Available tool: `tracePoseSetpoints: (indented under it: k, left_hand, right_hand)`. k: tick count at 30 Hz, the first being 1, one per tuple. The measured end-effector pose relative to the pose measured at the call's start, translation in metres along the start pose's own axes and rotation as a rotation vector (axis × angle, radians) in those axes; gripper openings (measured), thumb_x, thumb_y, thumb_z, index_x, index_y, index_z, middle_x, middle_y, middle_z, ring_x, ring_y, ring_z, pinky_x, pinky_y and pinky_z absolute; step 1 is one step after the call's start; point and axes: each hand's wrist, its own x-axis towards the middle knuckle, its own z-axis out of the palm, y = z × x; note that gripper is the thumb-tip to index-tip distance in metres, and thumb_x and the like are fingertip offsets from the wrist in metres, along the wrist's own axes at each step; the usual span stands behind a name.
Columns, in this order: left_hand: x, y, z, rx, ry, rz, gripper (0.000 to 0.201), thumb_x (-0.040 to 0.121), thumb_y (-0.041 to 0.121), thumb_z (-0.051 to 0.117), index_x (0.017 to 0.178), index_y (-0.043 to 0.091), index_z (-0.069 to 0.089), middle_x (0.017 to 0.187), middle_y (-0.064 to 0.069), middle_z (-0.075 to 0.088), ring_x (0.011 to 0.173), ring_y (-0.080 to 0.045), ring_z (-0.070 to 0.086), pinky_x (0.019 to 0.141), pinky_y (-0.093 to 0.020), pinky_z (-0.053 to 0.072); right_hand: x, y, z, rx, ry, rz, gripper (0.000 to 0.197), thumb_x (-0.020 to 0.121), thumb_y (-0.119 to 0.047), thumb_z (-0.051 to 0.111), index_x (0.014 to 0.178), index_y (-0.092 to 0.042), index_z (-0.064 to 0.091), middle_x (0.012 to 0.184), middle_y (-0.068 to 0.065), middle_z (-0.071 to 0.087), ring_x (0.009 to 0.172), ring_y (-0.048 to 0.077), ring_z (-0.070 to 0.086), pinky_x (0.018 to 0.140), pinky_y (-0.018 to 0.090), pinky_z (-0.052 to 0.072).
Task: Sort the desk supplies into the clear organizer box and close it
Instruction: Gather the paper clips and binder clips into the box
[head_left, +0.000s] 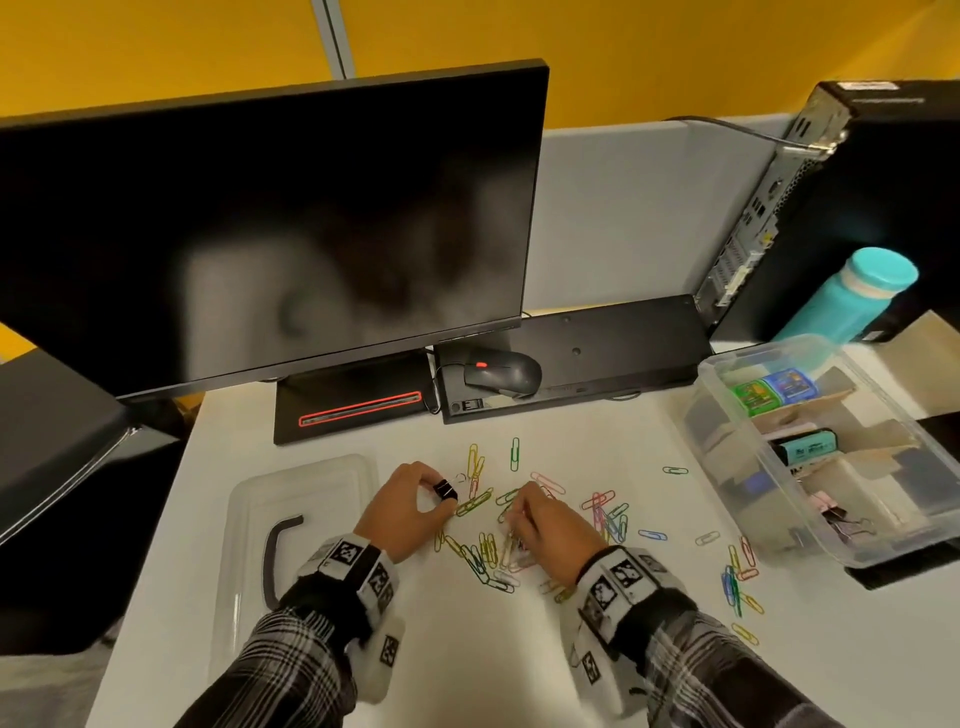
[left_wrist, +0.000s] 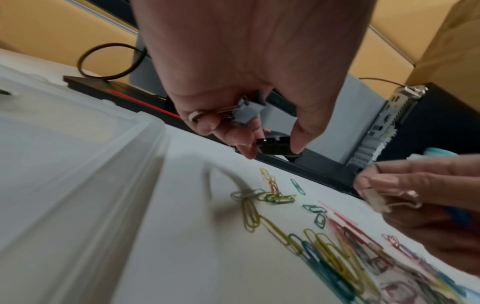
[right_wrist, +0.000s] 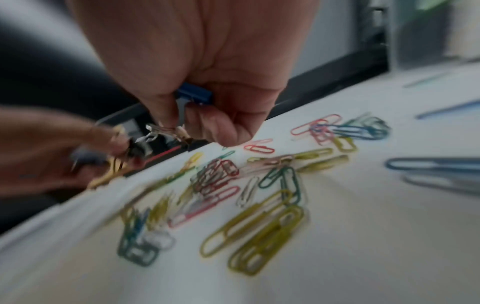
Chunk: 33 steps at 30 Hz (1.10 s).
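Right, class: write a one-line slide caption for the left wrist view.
Left hand pinches a black binder clip above scattered paper clips.

- The paper clips (head_left: 480, 553) are thin bent wire with a smooth coloured coating.
- The black binder clip (left_wrist: 272, 147) looks glossy, with bare shiny metal handles.
- The organizer box (head_left: 810, 457) is clear smooth plastic with cardboard-looking dividers.
- The lid (head_left: 291, 499) is the same cloudy plastic.
- The desk (head_left: 467, 649) is white, matt and smooth.
- The sleeves (head_left: 291, 670) are plaid cloth.
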Motion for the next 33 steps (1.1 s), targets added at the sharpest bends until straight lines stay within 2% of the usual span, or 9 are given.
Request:
tracePoseSetpoints:
  k: [2,8,10,13,16,20,26,30,33]
  left_hand:
    - [-0.008,0.002,-0.003,-0.065,0.012,-0.009,0.026,0.085,0.03,0.067,0.105,0.025,0.052,0.103,0.01,0.058,0.093,-0.006,0.055,0.08,-0.022,0.039]
    - [-0.019,0.022,0.002,-0.152,0.053,0.023,0.024,0.086,0.021,0.067,0.106,0.022,0.053,0.096,0.016,0.06,0.088,0.008,0.055,0.068,-0.005,0.036]
    - [-0.021,0.035,0.009,-0.162,0.043,0.026,0.023,0.086,0.02,0.067,0.105,0.023,0.054,0.097,0.014,0.06,0.088,0.005,0.056,0.068,-0.007,0.037]
    - [-0.021,0.057,0.026,-0.165,0.001,0.029,0.023,0.086,0.02,0.067,0.104,0.025,0.053,0.098,0.012,0.061,0.089,0.005,0.056,0.071,-0.009,0.037]
    - [-0.02,0.084,0.046,-0.129,-0.034,0.066,0.023,0.086,0.022,0.067,0.101,0.03,0.052,0.097,0.013,0.06,0.085,0.005,0.056,0.07,-0.009,0.038]
    - [-0.021,0.117,0.075,-0.12,-0.059,0.099,0.023,0.086,0.02,0.068,0.103,0.024,0.054,0.092,0.016,0.06,0.068,0.009,0.059,0.06,-0.005,0.04]
    - [-0.021,0.139,0.109,-0.006,-0.135,0.133,0.024,0.084,0.029,0.067,0.104,0.029,0.054,0.095,0.019,0.06,0.06,0.003,0.053,0.058,-0.012,0.038]
    - [-0.026,0.149,0.114,0.059,-0.135,0.12,0.029,0.084,0.036,0.066,0.109,0.032,0.052,0.096,0.021,0.059,0.057,0.0,0.051,0.059,-0.015,0.042]
    - [-0.031,0.171,0.112,0.097,-0.118,0.187,0.025,0.087,0.034,0.062,0.11,0.032,0.052,0.099,0.018,0.059,0.068,0.005,0.052,0.061,-0.012,0.038]
  right_hand:
    - [-0.012,0.007,-0.012,0.209,0.038,0.017,0.018,0.1,-0.032,0.034,0.093,-0.018,0.043,0.07,-0.011,0.049,0.055,0.003,0.044,0.056,0.021,0.037]
    - [-0.048,0.022,-0.067,1.105,0.183,0.175,0.021,0.1,-0.016,0.031,0.085,-0.014,0.045,0.062,0.003,0.04,0.048,0.014,0.033,0.046,0.025,0.027]
    - [-0.067,0.028,-0.095,0.971,0.305,0.111,0.021,0.099,-0.016,0.033,0.083,-0.016,0.045,0.064,0.003,0.041,0.048,0.012,0.035,0.046,0.024,0.03]
    - [-0.098,0.043,-0.136,0.341,0.559,-0.037,0.014,0.1,-0.018,0.037,0.089,-0.015,0.044,0.07,0.0,0.049,0.056,0.005,0.046,0.054,0.018,0.038]
    - [-0.123,0.075,-0.167,0.022,0.73,0.033,0.009,0.098,-0.025,0.038,0.094,-0.018,0.04,0.073,-0.001,0.055,0.062,0.01,0.054,0.051,0.02,0.036]
    - [-0.138,0.126,-0.173,-0.169,0.699,0.148,0.009,0.097,-0.026,0.039,0.092,-0.019,0.04,0.082,0.002,0.052,0.072,0.02,0.052,0.055,0.021,0.032]
    - [-0.141,0.151,-0.18,-0.332,0.501,-0.031,0.026,0.096,-0.027,0.035,0.096,-0.02,0.059,0.095,-0.002,0.06,0.089,0.016,0.052,0.082,0.03,0.044]
    - [-0.155,0.165,-0.202,-0.234,0.736,-0.033,0.031,0.092,-0.031,0.037,0.099,-0.017,0.064,0.1,0.0,0.064,0.094,0.012,0.051,0.081,0.027,0.041]
    - [-0.158,0.187,-0.215,-0.29,0.852,0.113,0.034,0.091,-0.029,0.041,0.119,-0.015,0.056,0.123,0.005,0.057,0.113,0.019,0.045,0.095,0.04,0.041]
